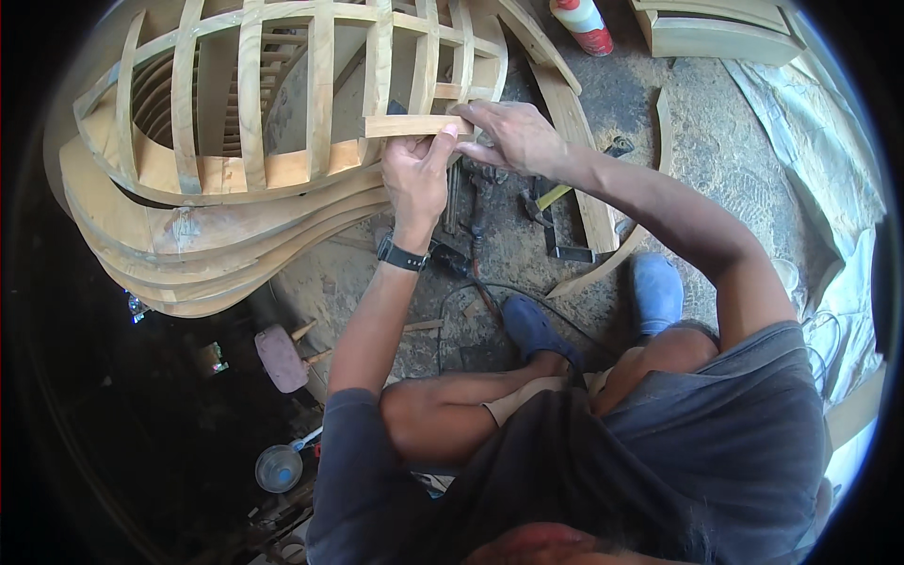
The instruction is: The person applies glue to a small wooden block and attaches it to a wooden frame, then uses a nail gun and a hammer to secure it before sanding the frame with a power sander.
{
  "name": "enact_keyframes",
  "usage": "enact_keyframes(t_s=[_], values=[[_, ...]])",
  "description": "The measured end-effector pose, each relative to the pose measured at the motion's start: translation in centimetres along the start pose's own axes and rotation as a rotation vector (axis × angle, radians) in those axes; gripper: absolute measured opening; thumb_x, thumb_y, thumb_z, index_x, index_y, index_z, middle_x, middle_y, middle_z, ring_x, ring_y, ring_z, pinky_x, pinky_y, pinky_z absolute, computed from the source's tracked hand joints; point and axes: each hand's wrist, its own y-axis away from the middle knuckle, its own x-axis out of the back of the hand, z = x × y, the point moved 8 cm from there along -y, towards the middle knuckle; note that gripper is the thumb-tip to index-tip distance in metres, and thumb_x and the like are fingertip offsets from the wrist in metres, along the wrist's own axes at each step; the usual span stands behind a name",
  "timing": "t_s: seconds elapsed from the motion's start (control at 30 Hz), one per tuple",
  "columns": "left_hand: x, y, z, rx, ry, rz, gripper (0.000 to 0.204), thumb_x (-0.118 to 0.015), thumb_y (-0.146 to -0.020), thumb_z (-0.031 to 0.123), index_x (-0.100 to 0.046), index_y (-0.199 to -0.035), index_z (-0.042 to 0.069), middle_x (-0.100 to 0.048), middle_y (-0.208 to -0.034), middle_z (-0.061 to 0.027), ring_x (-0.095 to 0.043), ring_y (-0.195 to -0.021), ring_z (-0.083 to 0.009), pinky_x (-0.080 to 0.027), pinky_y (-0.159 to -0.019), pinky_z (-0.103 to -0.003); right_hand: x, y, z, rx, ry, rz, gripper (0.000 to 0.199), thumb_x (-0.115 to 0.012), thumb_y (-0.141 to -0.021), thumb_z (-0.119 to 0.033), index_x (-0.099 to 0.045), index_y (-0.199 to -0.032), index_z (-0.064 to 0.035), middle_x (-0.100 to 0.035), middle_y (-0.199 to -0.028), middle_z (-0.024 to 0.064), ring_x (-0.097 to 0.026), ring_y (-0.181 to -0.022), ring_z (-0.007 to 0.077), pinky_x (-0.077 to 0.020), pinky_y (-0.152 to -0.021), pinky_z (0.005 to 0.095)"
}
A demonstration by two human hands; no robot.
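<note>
A short, flat wooden strip [405, 125] lies crosswise between my hands, by the near right corner of a large slatted wooden frame [250, 108]. My left hand [415, 184] grips it from below, the thumb pressed on its face near the right end. At that right end, the fingers of my right hand [516, 137] are closed on the strip. Curved wooden slats arch over the frame's open inside, and stacked curved boards [179, 231] bulge out beneath its near edge. Whether the strip touches the frame, I cannot tell.
On the dusty floor are a hammer [553, 197], a metal square [573, 252], curved wood strips [603, 267] and a cable [539, 299]. A mallet [282, 359] and a clear cup [279, 468] are at left. A red-and-white bottle [584, 26] and plastic sheeting [800, 141] lie right.
</note>
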Motion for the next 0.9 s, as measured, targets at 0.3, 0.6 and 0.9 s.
enact_keyframes(t_s=[0.3,0.6,0.9], values=[[2.2,-0.5,5.9,-0.264,-0.758,0.172,0.034,-0.075,-0.094,0.02,-0.066,-0.112,-0.007,-0.074,-0.098,-0.0142,-0.072,-0.081,-0.0187,-0.058,-0.074,-0.03,-0.8,-1.2,6.1,-0.13,0.033,0.13,0.03,-0.061,-0.098,-0.026,-0.064,-0.122,-0.0075,-0.068,-0.102,0.014,-0.07,-0.091,0.0353,-0.0577,-0.075,0.0455],[1.6,-0.4,7.0,-0.623,-1.197,0.255,0.072,-0.079,-0.089,0.028,-0.048,-0.143,-0.008,-0.061,-0.135,-0.0239,-0.062,-0.122,-0.0354,-0.048,-0.106,-0.042,-2.5,-2.6,4.9,-0.168,0.043,0.171,0.032,-0.064,-0.095,-0.029,-0.065,-0.119,-0.0069,-0.067,-0.103,0.0119,-0.07,-0.089,0.0343,-0.0584,-0.074,0.045],[3.2,-5.0,5.9,-0.245,-0.892,0.2,0.06,-0.08,-0.09,0.038,-0.064,-0.129,-0.005,-0.074,-0.114,-0.0179,-0.07,-0.106,-0.0249,-0.051,-0.096,-0.036,-2.3,-3.6,4.5,-0.179,0.013,0.118,0.035,-0.069,-0.092,-0.031,-0.064,-0.116,-0.0062,-0.066,-0.107,0.0118,-0.068,-0.1,0.0324,-0.0564,-0.084,0.0443]])
